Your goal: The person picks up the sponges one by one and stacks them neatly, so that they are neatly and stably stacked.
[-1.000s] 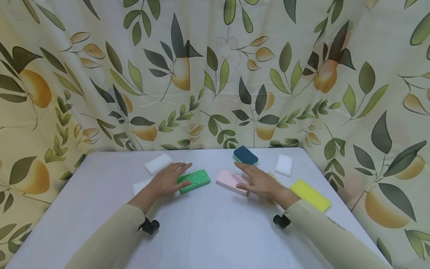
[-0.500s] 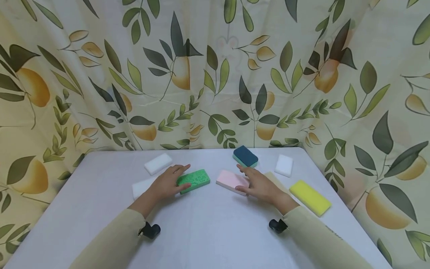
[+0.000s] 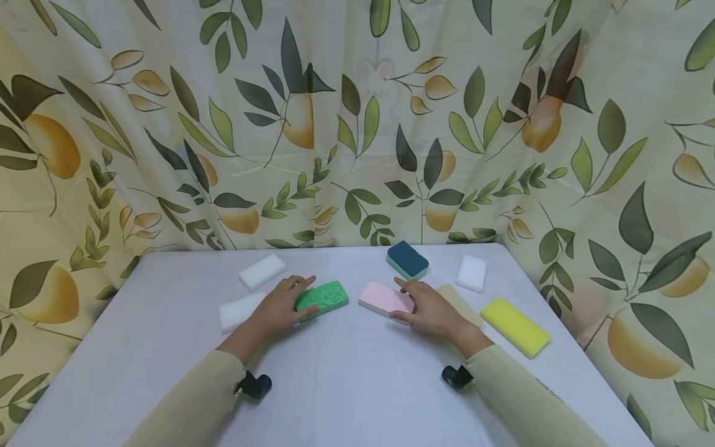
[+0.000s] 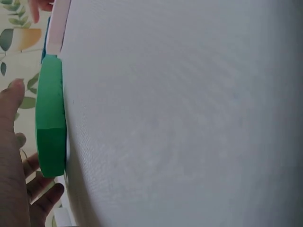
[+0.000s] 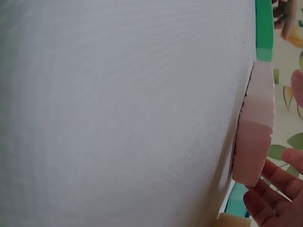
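Observation:
A green sponge [image 3: 326,297] with a patterned top lies flat on the table. At its left end my left hand [image 3: 281,305] hovers with thumb and fingers spread; the left wrist view shows the thumb above the sponge [image 4: 51,111] and the fingers by its end. Right of it lies a pink sponge [image 3: 382,298]. Beside that one my right hand [image 3: 434,311] is spread, its thumb over the near right corner. In the right wrist view the fingers are close to the end of the pink sponge [image 5: 253,151]; whether they touch it I cannot tell.
Two white sponges [image 3: 262,272] lie left of the left hand. Behind the right hand are a dark blue and green sponge [image 3: 408,257], a small white block [image 3: 472,274], a beige piece [image 3: 460,302] and a yellow sponge [image 3: 515,327]. A patterned curtain [image 3: 357,186] hangs behind the white table [image 3: 346,391].
My right hand and forearm have shifted slightly left and inward, uncovering more of the beige piece. My left forearm has moved slightly right. The sponges stay in place.

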`<act>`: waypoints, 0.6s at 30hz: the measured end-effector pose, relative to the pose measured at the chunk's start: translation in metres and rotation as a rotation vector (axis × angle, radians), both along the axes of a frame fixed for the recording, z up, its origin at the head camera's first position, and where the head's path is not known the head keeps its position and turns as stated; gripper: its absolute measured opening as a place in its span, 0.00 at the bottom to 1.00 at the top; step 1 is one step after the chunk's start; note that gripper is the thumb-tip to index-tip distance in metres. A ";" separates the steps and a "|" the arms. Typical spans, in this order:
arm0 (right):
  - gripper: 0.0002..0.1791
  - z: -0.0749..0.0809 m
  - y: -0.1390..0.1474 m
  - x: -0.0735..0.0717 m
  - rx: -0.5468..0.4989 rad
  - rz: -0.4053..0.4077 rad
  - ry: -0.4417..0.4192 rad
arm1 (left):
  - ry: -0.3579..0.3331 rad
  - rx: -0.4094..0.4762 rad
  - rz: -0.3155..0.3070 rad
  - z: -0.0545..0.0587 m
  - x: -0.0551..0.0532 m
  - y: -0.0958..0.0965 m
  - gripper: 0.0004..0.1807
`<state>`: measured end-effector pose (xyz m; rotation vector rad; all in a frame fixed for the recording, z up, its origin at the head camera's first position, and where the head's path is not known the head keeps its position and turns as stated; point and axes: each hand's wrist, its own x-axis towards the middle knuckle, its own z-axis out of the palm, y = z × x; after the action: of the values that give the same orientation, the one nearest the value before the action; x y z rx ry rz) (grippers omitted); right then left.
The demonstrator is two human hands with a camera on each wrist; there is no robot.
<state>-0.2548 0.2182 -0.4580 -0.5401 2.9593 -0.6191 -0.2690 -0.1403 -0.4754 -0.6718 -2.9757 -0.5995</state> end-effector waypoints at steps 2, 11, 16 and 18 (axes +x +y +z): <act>0.49 -0.001 0.001 0.000 -0.001 -0.007 0.002 | 0.001 0.000 0.002 -0.001 0.000 0.001 0.42; 0.48 -0.004 0.000 -0.003 -0.003 0.005 0.034 | 0.023 -0.019 0.018 -0.006 -0.001 0.001 0.41; 0.46 -0.003 0.000 -0.003 -0.010 0.008 0.048 | 0.039 -0.043 0.029 -0.005 0.000 0.001 0.41; 0.45 -0.004 0.000 -0.003 -0.011 0.008 0.050 | 0.042 -0.050 0.031 -0.005 0.000 0.001 0.40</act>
<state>-0.2578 0.2182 -0.4616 -0.5769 3.0006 -0.6313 -0.2688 -0.1392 -0.4806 -0.6328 -2.9654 -0.5047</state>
